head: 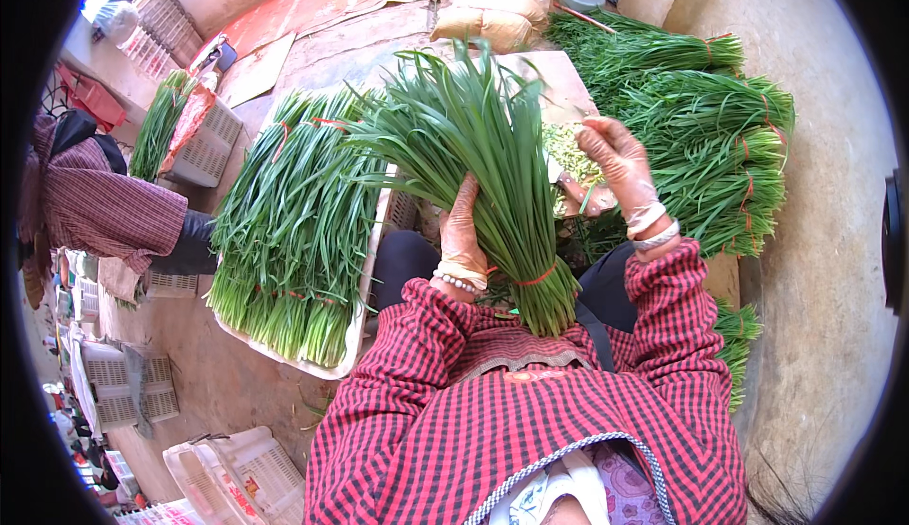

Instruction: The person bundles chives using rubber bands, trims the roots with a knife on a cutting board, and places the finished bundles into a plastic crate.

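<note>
My left hand, in a thin translucent glove, is closed around a bundle of Chinese chives. A red band ties the bundle near its pale cut ends, which rest against my checked apron; the green leaves fan out away from me. My right hand, gloved too, is raised to the right of the leaves with its fingertips pinched together; a thin blurred strand seems to be at them, but I cannot tell whether they hold it. Below it, a knife's brown handle lies on a board among pale cut stem pieces.
At left a white crate holds tied chive bundles. More bundles are stacked at right by the wall. Filled sacks stand beyond the board. Another person's sleeve shows far left, near plastic crates.
</note>
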A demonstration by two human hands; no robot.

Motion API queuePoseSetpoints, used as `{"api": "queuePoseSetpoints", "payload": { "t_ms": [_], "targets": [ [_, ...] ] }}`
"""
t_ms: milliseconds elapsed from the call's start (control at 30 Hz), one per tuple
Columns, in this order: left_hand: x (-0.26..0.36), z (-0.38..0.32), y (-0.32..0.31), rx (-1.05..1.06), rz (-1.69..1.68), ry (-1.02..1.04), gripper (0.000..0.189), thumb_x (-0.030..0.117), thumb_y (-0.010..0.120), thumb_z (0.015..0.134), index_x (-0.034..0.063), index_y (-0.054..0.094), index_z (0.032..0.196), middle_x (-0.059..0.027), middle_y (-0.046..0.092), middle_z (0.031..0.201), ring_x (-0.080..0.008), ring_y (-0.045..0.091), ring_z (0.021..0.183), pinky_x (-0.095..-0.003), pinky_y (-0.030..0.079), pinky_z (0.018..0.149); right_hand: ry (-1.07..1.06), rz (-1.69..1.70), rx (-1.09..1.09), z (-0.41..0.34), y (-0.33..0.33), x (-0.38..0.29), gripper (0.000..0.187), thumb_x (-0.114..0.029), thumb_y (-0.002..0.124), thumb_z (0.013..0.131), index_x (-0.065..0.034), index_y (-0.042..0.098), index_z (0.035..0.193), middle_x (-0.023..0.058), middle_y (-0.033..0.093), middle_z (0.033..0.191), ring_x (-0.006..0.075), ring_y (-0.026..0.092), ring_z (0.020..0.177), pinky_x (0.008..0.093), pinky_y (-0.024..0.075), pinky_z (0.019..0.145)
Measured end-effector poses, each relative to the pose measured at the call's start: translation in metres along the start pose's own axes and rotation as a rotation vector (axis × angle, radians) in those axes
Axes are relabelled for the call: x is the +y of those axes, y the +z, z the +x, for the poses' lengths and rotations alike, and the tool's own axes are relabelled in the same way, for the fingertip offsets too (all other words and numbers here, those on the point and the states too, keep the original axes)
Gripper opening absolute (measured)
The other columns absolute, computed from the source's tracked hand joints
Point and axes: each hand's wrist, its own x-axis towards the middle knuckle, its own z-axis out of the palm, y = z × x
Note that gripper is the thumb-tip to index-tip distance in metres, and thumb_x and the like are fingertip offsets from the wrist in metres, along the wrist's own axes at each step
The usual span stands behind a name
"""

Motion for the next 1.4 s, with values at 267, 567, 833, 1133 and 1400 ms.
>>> {"api": "queuePoseSetpoints", "payload": {
  "t_ms": [267,567,833,1133,1400],
  "targets": [
    [0.002,-0.012,0.009,-0.019,0.088,0.101,0.043,0.028,0.071,0.092,0.0060,0.059,0.127,-0.0086,0.068,0.112,-0.0238,0.069,0.095,-0.0399,0.061,0.080,-0.672,-0.477,-0.246,-0.048,0.064,-0.056,0.014,0.000,0.071,0.085,-0.0032,0.071,0.099,0.0096,0.070,0.086,0.0187,0.068,0.075,0.0289,0.0532,0.067],
    [-0.011,-0.025,0.034,-0.123,0.160,0.162,0.044,0.006,0.073,0.087,0.0045,0.056,0.127,-0.0079,0.066,0.114,-0.0212,0.067,0.097,-0.0342,0.059,0.081,-0.767,-1.206,-0.331,-0.019,0.069,-0.025,0.028,-0.017,0.055,0.089,-0.0137,0.066,0.114,0.0117,0.065,0.078,0.0329,0.068,0.072,0.0439,0.0537,0.060],
    [0.001,-0.038,0.030,-0.149,0.240,0.157,0.045,0.019,0.076,0.086,0.0086,0.060,0.127,-0.0058,0.067,0.117,-0.0192,0.066,0.099,-0.0350,0.055,0.086,-0.872,-1.129,-0.341,-0.011,0.074,-0.018,0.008,-0.012,0.063,0.089,-0.0071,0.065,0.096,0.0134,0.066,0.078,0.0304,0.067,0.071,0.0389,0.0522,0.060],
    [-0.001,-0.039,0.014,-0.171,0.230,0.162,0.049,0.016,0.076,0.083,0.0011,0.058,0.127,-0.0077,0.068,0.114,-0.0206,0.066,0.098,-0.0342,0.054,0.088,-0.748,-0.623,0.114,0.104,-0.025,-0.032,0.015,-0.013,0.064,0.098,-0.0074,0.072,0.108,-0.0054,0.066,0.085,0.0032,0.053,0.072,0.0208,0.0437,0.064],
    [0.082,-0.033,0.020,-0.323,-0.356,0.207,0.053,0.049,0.057,0.095,0.0058,0.062,0.126,-0.0099,0.069,0.118,-0.0223,0.068,0.102,-0.0384,0.053,0.095,-0.212,-0.495,-0.063,0.026,-0.074,-0.054,0.034,-0.023,0.058,0.101,-0.0076,0.061,0.130,-0.0045,0.055,0.070,0.0032,0.044,0.053,0.0185,0.0333,0.048]
  ]
}}
